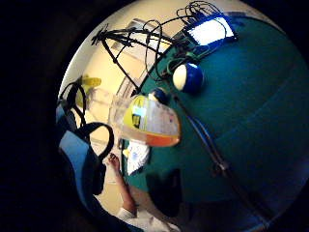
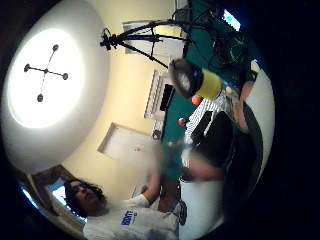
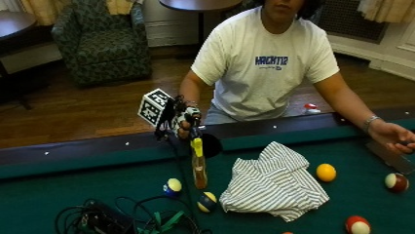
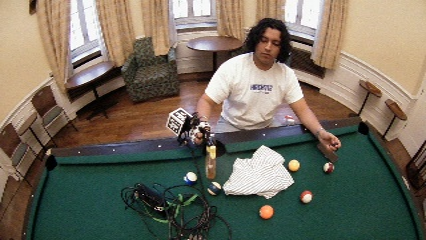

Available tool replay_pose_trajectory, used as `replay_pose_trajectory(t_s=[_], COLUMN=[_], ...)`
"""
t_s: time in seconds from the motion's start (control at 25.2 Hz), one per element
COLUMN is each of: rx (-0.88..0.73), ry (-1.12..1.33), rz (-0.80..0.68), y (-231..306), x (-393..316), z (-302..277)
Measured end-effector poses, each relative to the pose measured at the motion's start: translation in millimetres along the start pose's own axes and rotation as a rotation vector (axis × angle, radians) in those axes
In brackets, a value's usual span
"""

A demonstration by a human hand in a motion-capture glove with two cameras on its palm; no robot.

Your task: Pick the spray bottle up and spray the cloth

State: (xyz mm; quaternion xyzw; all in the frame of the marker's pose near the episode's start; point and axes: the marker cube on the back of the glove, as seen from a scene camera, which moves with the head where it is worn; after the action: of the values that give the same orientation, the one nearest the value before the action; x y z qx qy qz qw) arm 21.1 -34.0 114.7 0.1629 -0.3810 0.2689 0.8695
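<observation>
on the green counter, near its rail by the person: spray bottle, tall, clear, amber liquid low in the body, yellow label and yellow neck; it looks upright and lifted just off the felt, though whether the base touches is hard to tell. the little-finger-side palm view shows the bottle close to the palm.

right hand, gloved: fingers curled round the bottle's head at the trigger, wrist above, so the bottle hangs below the hand. judged a grip chosen to let a finger work the trigger while the body clears the counter.

cloth, white with dark stripes, crumpled in a heap on the felt just beside the bottle, on the side toward the bare hand; not touched by either hand. its place beside the bottle means the nozzle needs only a turn toward it; spraying is judged not yet begun.

left hand, bare: rests at the far rail, well apart from the cloth; whether it holds anything cannot be told.

around: blue-and-white ball and a dark striped ball near the bottle's base; yellow ball beyond the cloth; red-and-white balls further out; a tangle of cables at the near edge.
</observation>
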Motion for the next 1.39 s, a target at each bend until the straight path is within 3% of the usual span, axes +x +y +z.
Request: replay_pose_trajectory(t_s=[1.39], rx=[-0.068], ry=[0.109], rz=[-0.027], y=[7.2], x=[10.3], z=[10.6])
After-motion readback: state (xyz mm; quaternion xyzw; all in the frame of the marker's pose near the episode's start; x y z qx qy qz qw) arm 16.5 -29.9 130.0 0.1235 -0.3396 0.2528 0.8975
